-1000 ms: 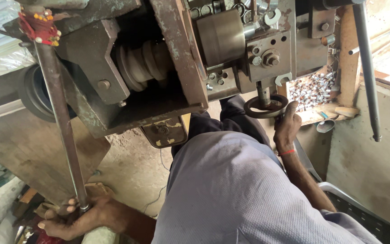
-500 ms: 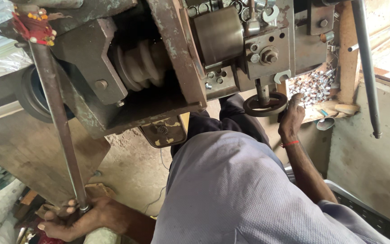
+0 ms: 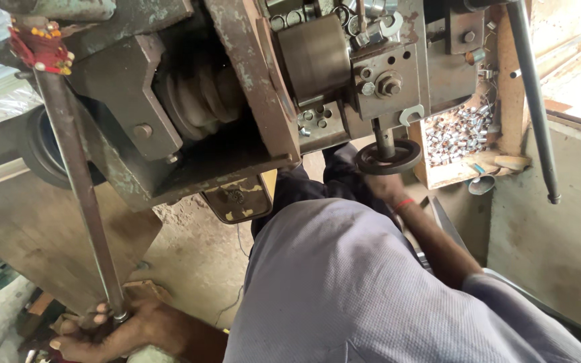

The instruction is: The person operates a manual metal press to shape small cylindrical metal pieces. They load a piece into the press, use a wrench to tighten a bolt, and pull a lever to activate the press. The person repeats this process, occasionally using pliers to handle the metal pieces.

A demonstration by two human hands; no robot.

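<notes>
My left hand (image 3: 112,329) is at the bottom left, fingers wrapped around the lower end of a long rusty metal rod (image 3: 75,181). The rod rises to a red-wrapped top on the old green and brown machine (image 3: 136,87). My right hand (image 3: 386,188), a red band at its wrist, reaches up under the machine. It grips the lower rim of a small dark handwheel (image 3: 388,158) on a short shaft. The wheel partly hides its fingers. My grey shirt (image 3: 344,289) fills the lower middle.
A stepped pulley (image 3: 203,94) sits inside the machine frame. A wooden box of small shiny metal parts (image 3: 458,131) stands right of the handwheel. A long thin bar (image 3: 532,101) hangs at the far right beside a concrete wall (image 3: 546,255). Dusty floor lies below.
My right hand has slid left from the handwheel's right side to beneath it. My left hand stays on the rod. The view has shifted slightly.
</notes>
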